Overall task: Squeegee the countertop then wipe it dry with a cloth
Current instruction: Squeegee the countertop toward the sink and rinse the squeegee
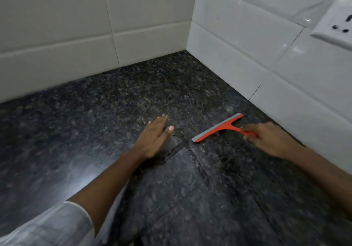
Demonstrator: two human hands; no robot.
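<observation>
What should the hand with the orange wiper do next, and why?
Probably pull the squeegee toward the person along the countertop. The right hand holds its handle, the blade lies on the dark stone near the tiled wall, and wet streaks show just in front of it. The left hand rests flat beside it. No cloth is in view.

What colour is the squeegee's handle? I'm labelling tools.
Orange-red, on the squeegee; the head view shows it.

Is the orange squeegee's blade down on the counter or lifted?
Down: the squeegee blade edge meets the countertop, handle gripped by the right hand.
</observation>
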